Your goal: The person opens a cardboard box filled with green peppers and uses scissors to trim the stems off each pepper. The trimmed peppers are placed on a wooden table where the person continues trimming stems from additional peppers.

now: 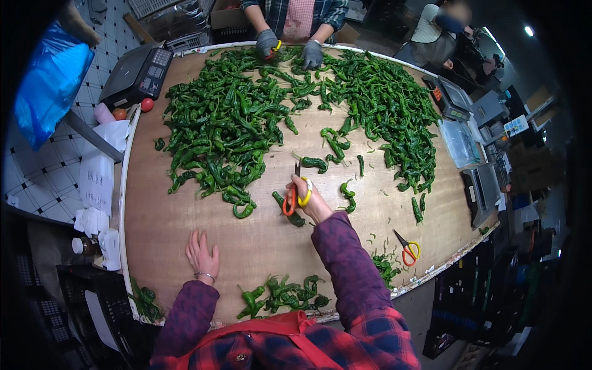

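My left hand point(202, 254) rests on the wooden tabletop point(154, 213) with fingers spread and nothing in it. Farther right and forward, my right hand point(316, 203) grips scissors point(288, 205) with one orange and one yellow handle, their dark blades pointing away from me. A curved green pepper point(314, 163) lies just beside the blade tips. Partly under the scissors and my hand is another green pepper point(296, 218). A big pile of green peppers point(222, 123) spreads ahead on the left, and a second pile point(394, 111) on the right. Several peppers point(287, 295) lie near my front edge.
Spare scissors point(408, 250) lie at the right, near cut stems. Across the table a co-worker's gloved hand point(267, 43) holds yellow-handled scissors; the other glove point(312, 54) touches peppers. Scales point(139, 74) stand at the far left, another scale point(482, 192) at the right edge.
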`<state>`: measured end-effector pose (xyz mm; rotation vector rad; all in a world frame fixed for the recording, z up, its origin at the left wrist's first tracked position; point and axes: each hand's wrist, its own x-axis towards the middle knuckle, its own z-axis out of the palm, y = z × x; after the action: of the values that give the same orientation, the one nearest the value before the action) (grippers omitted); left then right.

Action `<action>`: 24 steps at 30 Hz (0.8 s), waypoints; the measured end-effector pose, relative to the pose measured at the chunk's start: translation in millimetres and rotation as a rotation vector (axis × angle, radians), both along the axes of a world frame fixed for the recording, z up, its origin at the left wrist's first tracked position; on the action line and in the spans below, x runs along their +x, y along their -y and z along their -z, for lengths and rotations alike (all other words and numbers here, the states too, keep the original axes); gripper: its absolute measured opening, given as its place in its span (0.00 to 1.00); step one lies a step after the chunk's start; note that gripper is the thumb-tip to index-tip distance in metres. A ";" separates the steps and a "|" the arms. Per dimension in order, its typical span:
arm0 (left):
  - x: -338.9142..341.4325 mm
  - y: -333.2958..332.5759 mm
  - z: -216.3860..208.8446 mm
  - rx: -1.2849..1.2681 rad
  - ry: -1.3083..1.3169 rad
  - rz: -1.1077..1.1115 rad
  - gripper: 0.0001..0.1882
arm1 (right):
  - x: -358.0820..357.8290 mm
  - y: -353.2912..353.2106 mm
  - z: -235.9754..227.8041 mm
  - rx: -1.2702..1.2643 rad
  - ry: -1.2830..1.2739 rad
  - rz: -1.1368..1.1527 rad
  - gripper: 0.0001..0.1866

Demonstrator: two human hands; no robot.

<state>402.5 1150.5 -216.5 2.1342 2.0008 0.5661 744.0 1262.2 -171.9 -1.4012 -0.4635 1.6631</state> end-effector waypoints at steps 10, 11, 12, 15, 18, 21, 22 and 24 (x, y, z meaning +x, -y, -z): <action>2.2 -0.4 5.0 -0.005 -0.001 0.002 0.30 | 12.4 -0.5 -0.7 0.044 0.271 0.064 0.17; 1.6 -1.0 4.4 0.000 0.001 0.003 0.30 | 15.0 7.1 -7.9 0.058 0.277 0.052 0.17; 1.0 -1.3 3.7 0.004 0.003 0.003 0.31 | 20.0 15.3 -12.5 0.087 0.250 0.091 0.17; 2.2 -1.0 -0.4 -0.009 -0.005 -0.002 0.31 | 59.5 19.7 1.4 0.069 0.128 0.339 0.16; 2.0 -1.1 2.7 -0.007 -0.015 -0.004 0.31 | 90.3 21.8 13.0 -0.065 -0.088 0.475 0.17; 2.1 -1.7 2.0 -0.004 -0.015 0.003 0.31 | 102.0 15.8 23.9 -0.133 0.011 0.462 0.18; 2.2 -1.4 2.7 -0.002 -0.018 0.003 0.31 | 106.5 11.5 32.9 -0.124 0.030 0.455 0.18; 4.0 -2.4 3.1 0.003 -0.020 0.013 0.31 | 121.5 5.7 52.0 -0.075 0.054 0.459 0.18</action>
<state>406.5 1152.9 -219.6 2.1614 1.9964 0.5475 865.5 1256.4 -223.9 -1.4781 -0.0952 1.2819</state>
